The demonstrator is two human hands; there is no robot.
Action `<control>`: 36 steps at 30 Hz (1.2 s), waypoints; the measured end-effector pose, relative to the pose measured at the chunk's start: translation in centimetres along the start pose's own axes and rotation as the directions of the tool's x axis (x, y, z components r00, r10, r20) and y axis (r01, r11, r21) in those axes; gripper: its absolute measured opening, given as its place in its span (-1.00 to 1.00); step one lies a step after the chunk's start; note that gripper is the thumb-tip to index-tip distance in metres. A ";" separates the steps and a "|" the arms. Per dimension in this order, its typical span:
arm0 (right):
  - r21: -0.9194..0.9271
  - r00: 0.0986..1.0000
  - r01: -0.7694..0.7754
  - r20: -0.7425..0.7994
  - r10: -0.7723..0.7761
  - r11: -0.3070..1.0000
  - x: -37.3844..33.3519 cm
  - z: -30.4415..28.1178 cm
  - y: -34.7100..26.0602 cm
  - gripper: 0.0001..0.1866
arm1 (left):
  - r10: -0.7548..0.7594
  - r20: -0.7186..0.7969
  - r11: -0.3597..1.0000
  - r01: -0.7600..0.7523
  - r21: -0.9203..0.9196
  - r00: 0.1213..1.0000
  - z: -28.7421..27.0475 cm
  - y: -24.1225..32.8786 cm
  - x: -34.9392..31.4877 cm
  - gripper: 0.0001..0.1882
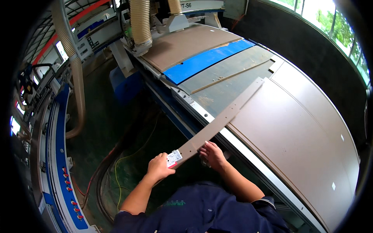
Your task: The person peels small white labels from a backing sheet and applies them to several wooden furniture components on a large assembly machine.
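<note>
A long, narrow beige board with small drilled holes slants from my body up over the machine bed. Its far end lies across the edge of a large beige panel. My left hand grips the near end, beside a white and red label on the board's face. My right hand is closed at the board's right edge, a little farther along, with its fingertips partly hidden by the board.
The machine bed's metal rail runs along my right. A blue strip and another beige panel lie at the far end, below a ribbed hose. Cables trail on the dark floor to the left, near a blue-sided machine.
</note>
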State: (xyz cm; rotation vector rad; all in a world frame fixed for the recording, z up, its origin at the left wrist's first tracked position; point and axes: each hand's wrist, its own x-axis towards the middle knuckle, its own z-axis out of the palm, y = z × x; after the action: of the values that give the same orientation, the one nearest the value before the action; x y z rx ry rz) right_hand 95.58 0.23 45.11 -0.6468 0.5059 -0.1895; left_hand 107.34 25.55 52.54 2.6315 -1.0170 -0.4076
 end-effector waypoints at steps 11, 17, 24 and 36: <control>-0.109 0.900 0.038 -0.429 -0.081 0.993 3.6 2.7 3.6 -0.52 | 0.155 -0.091 0.975 -0.167 -0.147 0.984 5.4 -7.2 2.9 -0.40; -0.026 0.813 0.206 -0.551 -0.187 0.978 -3.7 3.1 4.9 -0.63 | 0.384 -0.021 0.898 -0.378 -0.223 0.923 6.5 -7.9 3.7 -0.44; -0.116 0.613 0.334 -0.727 -0.309 0.936 -14.8 1.2 6.5 -0.50 | 0.724 0.055 0.669 -0.680 -0.299 0.688 9.5 -3.5 6.0 -0.41; -0.015 0.286 0.751 -0.894 -0.345 0.660 -34.1 -1.9 16.5 -0.42 | 0.913 0.407 0.162 -0.944 -0.287 0.033 10.3 14.4 0.7 -0.39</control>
State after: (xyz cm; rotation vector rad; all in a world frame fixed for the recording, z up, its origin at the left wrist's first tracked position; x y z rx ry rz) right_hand 65.47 23.16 46.92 -0.2137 1.1461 -1.3725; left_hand 95.45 13.13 48.27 1.1858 -2.6524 -0.6906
